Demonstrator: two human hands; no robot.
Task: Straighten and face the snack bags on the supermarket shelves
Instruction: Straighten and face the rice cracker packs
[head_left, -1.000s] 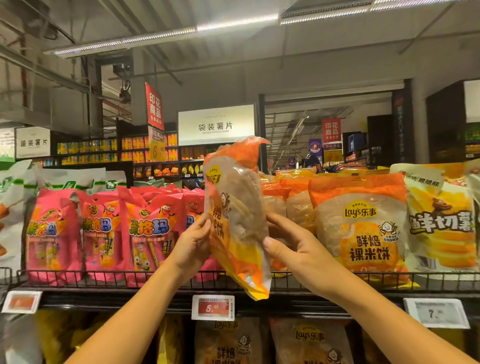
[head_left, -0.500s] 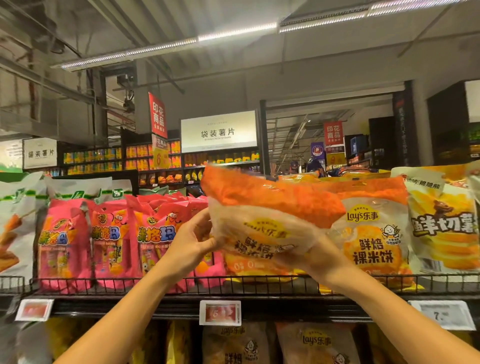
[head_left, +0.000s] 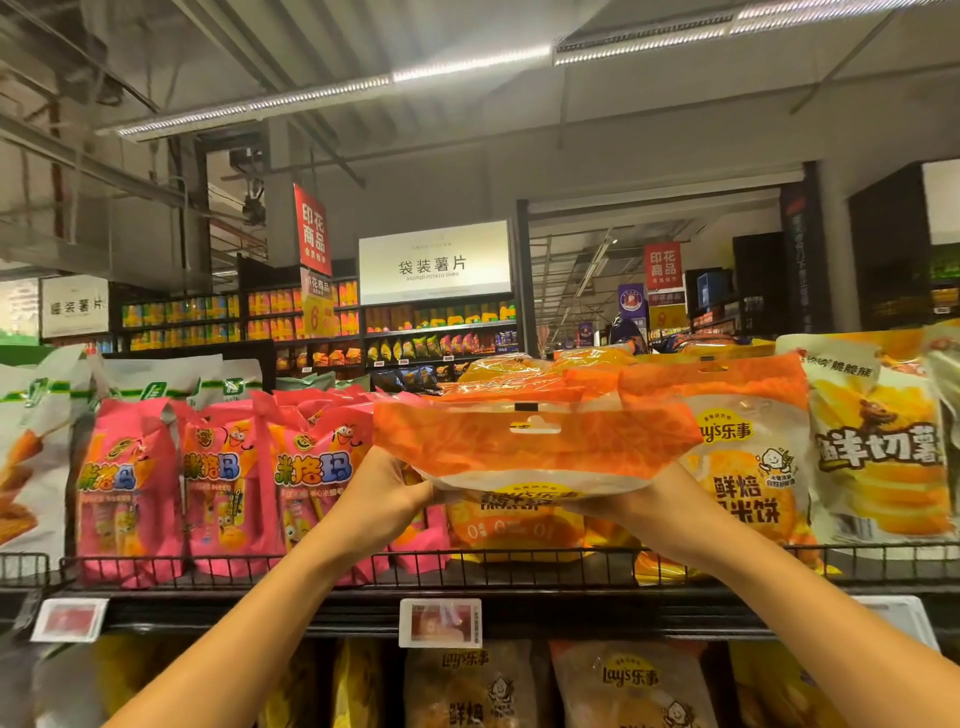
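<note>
White bags (head_left: 31, 447) with green trim are standing at the far left of the top shelf. Just beside them, pink bags (head_left: 218, 483) are standing upright in a row behind the wire rail (head_left: 519, 564), fronts facing out. A person's left hand (head_left: 382, 501) is reaching up from below and gripping the left edge of an orange bag (head_left: 535, 447), fingers curled round it, thumb on the near side. The orange bag is being held flat and level above the shelf, in front of the stacked orange bags, its top seam and hang hole facing the camera. The right hand (head_left: 657, 512) is supporting the bag's right end from underneath; its fingers are hidden behind the bag, so how far they are curling cannot be told. Just to the right, a second orange bag (head_left: 748, 467) is standing upright, facing forward. Next to it, a yellow bag (head_left: 883, 452) is standing at the far right. A price tag (head_left: 440, 622) is hanging on the shelf edge (head_left: 260, 608) below the hands. More orange bags (head_left: 628, 686) are sitting on the shelf beneath.
</note>
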